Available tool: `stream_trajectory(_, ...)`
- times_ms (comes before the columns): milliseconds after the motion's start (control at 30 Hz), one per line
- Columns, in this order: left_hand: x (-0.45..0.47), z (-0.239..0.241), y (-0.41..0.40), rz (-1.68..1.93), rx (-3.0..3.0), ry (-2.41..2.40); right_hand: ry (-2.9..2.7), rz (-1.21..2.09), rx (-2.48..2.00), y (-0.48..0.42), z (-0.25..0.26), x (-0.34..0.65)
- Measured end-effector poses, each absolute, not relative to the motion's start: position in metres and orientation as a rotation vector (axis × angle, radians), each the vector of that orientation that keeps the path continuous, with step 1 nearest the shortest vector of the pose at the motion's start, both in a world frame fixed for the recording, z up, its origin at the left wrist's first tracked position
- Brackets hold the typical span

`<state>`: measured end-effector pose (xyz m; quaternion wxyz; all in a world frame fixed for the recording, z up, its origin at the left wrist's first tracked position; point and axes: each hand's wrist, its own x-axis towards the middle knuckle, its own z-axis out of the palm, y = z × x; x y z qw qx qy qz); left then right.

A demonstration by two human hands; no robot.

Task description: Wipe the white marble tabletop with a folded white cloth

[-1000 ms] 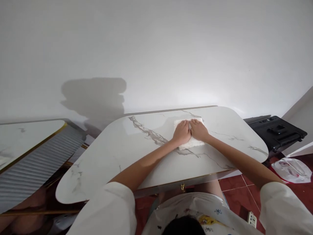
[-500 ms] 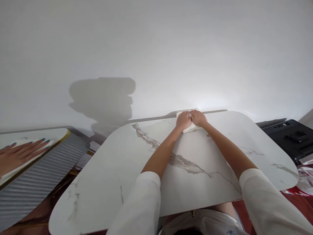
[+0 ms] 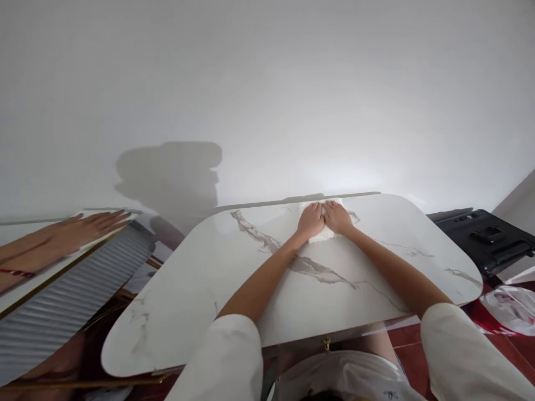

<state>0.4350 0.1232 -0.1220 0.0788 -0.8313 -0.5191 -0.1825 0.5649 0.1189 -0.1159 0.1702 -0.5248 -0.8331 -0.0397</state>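
Note:
A white cloth (image 3: 321, 238) lies on the white marble-patterned tabletop (image 3: 188, 289), close to its far edge by the wall. My left hand (image 3: 311, 219) rests flat on the cloth's left part, fingers together and pointing to the wall. Beside it, my right hand (image 3: 337, 217) presses flat on the right part, and the two hands touch or nearly touch at the thumbs. Both hands cover much of the cloth. My arms stretch forward across the table.
On the left, a co-worker's hand (image 3: 94, 227) lies on a white cloth atop another table with a grey ribbed side (image 3: 79, 289). A black case-like object (image 3: 487, 236) stands to the right, above a clear plastic bag (image 3: 510, 309). A pale wall (image 3: 267, 100) rises behind.
My hands and the cloth have drawn back slightly from the wall; the cloth no longer overlaps the far edge. The co-worker's hand has slid forward and right. My view has shifted a little.

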Motion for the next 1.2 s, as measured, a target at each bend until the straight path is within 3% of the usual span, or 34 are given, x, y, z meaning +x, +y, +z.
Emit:
stream_trajectory(367,0.416,-0.130,-0.029,-0.657,-2.505,-1.759,-2.413,-0.089,-1.367,-0.030,-0.115,0.554)
stream_trajectory(633,0.472,-0.138,-0.088,-0.859,-2.535,-2.071,-2.463,-0.152,-1.259,-0.091,-0.122,0.616)
stream_trajectory(967,0.536,-0.116,0.013,-0.872,-2.613,-2.101,-2.380,-0.183,-1.467,-0.002,-0.122,0.668)
stream_trajectory(1200,0.507,-0.118,0.115,-0.782,-2.565,-1.720,-2.366,-0.157,-1.532,0.104,-0.117,0.630)
